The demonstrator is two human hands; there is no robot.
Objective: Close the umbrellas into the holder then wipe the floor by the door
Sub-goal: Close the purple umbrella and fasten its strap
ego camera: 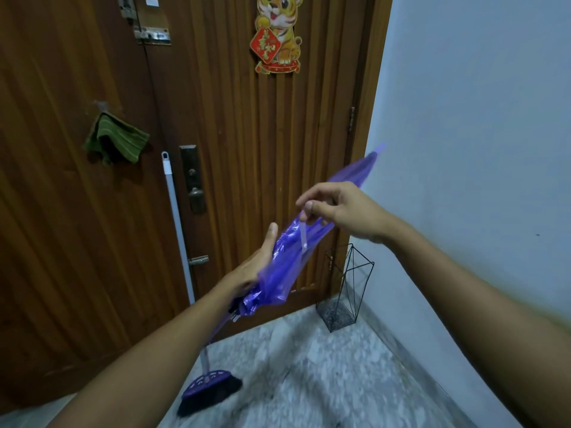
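Observation:
A folded purple translucent umbrella (312, 230) slants from lower left up to the right, its tip near the white wall. My left hand (250, 267) holds its lower bunched canopy from the left side, thumb up. My right hand (340, 211) pinches the umbrella's pale closing strap (304, 233) above the canopy's middle. A black wire umbrella holder (346, 291) stands in the corner between door and wall, with no umbrella in it. A green cloth (116, 140) hangs on a hook on the wooden door (247, 149).
A broom with a grey handle (179, 230) and purple head (210, 387) leans against the door at the left. Grey speckled floor (324, 372) spreads below. The white wall (479, 118) closes off the right side.

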